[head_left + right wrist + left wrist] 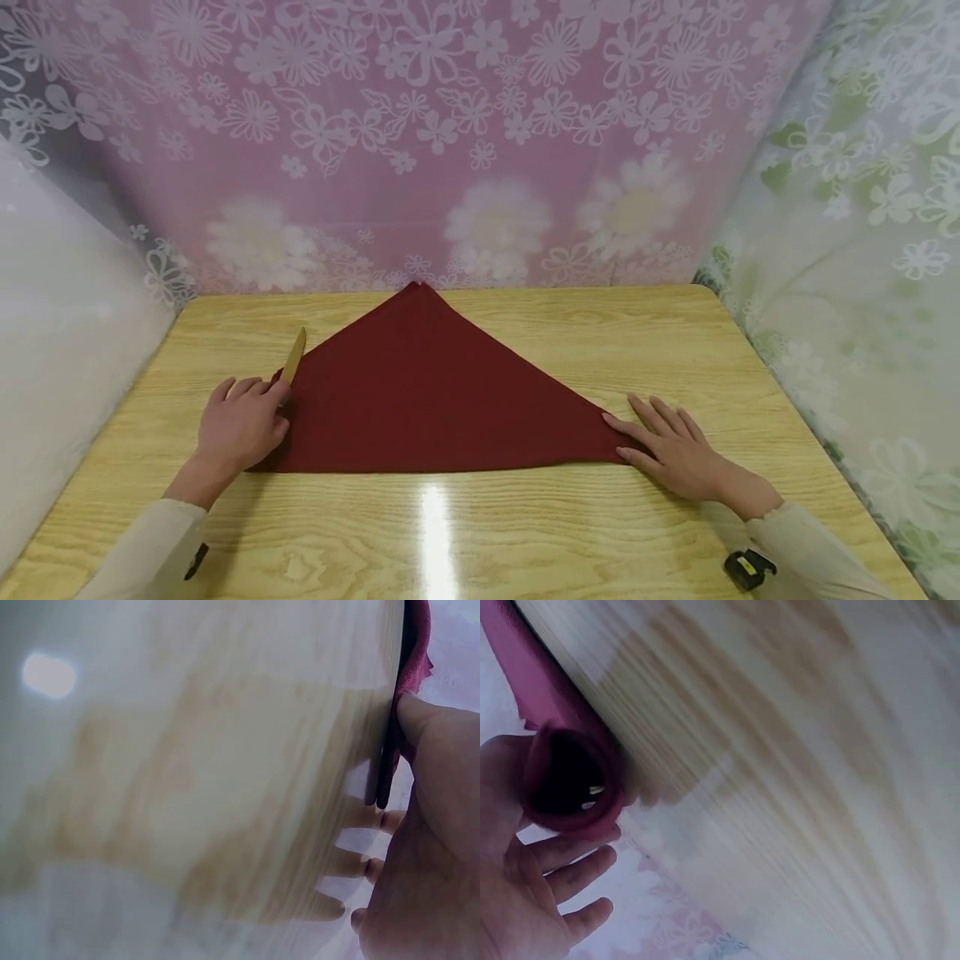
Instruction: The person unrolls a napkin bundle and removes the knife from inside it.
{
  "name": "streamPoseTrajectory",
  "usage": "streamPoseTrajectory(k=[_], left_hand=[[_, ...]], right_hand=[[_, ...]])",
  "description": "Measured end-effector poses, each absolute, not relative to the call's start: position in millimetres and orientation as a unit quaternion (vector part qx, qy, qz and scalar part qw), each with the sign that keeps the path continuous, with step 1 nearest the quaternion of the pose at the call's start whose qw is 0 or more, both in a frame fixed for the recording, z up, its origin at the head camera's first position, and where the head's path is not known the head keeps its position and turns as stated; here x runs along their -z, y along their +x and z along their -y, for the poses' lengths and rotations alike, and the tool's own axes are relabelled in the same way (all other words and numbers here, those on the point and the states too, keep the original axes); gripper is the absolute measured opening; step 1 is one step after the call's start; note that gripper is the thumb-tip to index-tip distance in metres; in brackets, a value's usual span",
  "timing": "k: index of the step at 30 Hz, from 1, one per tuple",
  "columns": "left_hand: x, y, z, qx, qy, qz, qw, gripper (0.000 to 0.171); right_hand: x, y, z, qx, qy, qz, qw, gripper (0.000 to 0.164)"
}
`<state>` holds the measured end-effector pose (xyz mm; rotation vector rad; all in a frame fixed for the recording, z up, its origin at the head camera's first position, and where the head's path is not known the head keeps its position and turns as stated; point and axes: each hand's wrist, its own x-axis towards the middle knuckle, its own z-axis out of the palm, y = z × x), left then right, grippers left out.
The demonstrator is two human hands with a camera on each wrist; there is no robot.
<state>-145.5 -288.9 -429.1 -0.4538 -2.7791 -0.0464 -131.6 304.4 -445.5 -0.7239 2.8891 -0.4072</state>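
Triangular dk-red cloth [442, 392] on glossy wood-grain desk [555, 533], apex at far edge. L hand [240, 421] grip grasps cloth's rolled L end; R hand [678, 454] grip released, fingers spread, touching R corner.

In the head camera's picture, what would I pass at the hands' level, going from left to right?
Pale sheet, left hand, dark red cloth, right hand, green-and-white flowered sheet.

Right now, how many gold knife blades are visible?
1: the gold knife blade, projecting past the left hand at the rolled end of the dark red cloth. More may be hidden inside the roll, where the left wrist view shows two small glints.
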Motion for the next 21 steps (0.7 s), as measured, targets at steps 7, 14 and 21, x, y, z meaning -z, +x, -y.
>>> streamPoseTrajectory(k=[7, 14, 21], left_hand=[[428, -145, 301, 0.036, -0.142, 0.978, 0.146, 0.025], [427, -143, 309, 0.073, -0.149, 0.976, 0.138, 0.033], [430, -144, 311, 0.068, -0.193, 0.959, 0.197, 0.032]], right_hand=[[441, -131, -304, 0.143, -0.241, -0.957, 0.071, 0.051], [441, -130, -302, 0.14, -0.245, -0.957, 0.061, 0.05], [442, -130, -303, 0.143, -0.242, -0.958, 0.064, 0.05]])
